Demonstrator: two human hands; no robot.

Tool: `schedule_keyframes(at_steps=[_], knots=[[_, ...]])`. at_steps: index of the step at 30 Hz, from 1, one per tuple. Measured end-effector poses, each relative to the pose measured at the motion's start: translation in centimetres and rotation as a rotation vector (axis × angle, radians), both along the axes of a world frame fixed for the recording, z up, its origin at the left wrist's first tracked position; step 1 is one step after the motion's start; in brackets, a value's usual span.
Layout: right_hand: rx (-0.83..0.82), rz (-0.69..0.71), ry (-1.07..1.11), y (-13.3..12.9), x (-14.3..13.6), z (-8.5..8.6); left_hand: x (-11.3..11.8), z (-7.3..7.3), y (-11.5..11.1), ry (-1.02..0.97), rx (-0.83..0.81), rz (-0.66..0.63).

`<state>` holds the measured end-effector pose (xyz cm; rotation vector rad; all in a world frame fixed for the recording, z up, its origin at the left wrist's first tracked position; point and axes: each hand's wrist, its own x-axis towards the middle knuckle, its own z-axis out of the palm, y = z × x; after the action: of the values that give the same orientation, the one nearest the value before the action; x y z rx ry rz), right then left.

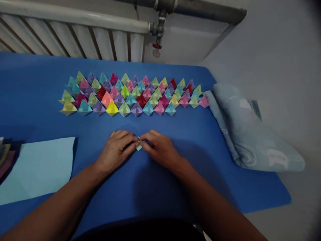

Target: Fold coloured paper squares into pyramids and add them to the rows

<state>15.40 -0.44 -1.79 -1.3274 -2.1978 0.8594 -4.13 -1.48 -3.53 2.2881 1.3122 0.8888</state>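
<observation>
A small piece of folded pale green paper [139, 146] is pinched between my two hands, low over the blue tabletop [160, 187]. My left hand [116, 147] grips its left side between thumb and fingers. From the right, my right hand [160, 147] pinches the other side, and the fingertips of both hands nearly meet. Most of the paper's shape is hidden behind my fingers. Beyond my hands stand rows of folded paper boats [124, 109] in green, blue, purple, pink, red and yellow.
A light blue paper sheet [47, 167] lies at the left, with a stack of coloured paper [6, 157] at the left edge. On the right rests a folded grey-blue blanket [250, 134]. A white radiator [75, 23] and a red-handled valve [157, 46] are behind the table.
</observation>
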Motion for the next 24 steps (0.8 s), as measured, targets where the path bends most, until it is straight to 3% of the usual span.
schedule_keyframes(at_steps=[8, 14, 19, 24], knots=[[-0.004, 0.023, 0.051, 0.1, 0.4, -0.1, -0.4, 0.4, 0.2, -0.109, -0.083, -0.02], [-0.022, -0.132, 0.213, -0.1, 0.2, 0.3, -0.2, 1.3, 0.0, -0.29, -0.204, 0.154], [0.112, -0.097, 0.184, -1.1, -0.5, 0.4, 0.3, 1.9, -0.6, -0.302, -0.263, 0.231], [0.185, -0.075, 0.191, -1.4, -0.8, 0.3, 0.1, 1.5, -0.7, -0.381, -0.404, 0.223]])
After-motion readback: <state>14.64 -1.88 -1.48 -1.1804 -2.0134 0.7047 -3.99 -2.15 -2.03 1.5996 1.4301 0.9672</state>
